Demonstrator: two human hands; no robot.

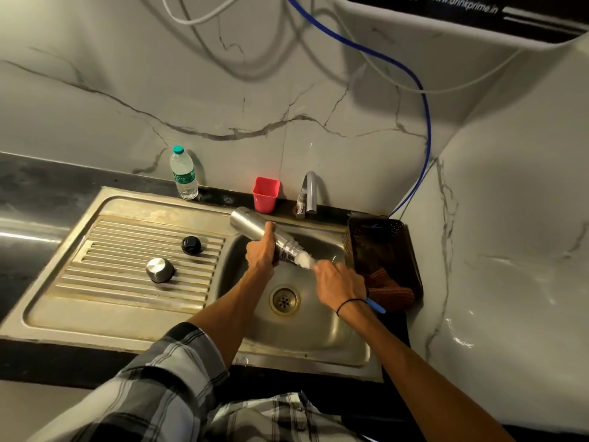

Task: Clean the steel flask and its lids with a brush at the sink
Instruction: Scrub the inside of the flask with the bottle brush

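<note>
The steel flask is held tilted over the sink basin, its mouth pointing down to the right. My left hand grips its lower body. My right hand holds a brush whose white bristles sit at the flask's mouth; the blue handle end sticks out past my wrist. Two lids lie on the ribbed drainboard: a black lid and a steel cap.
A red cup and the tap stand behind the basin. A plastic water bottle stands at the back left. A dark basket with an orange cloth sits right of the basin. The drain is open.
</note>
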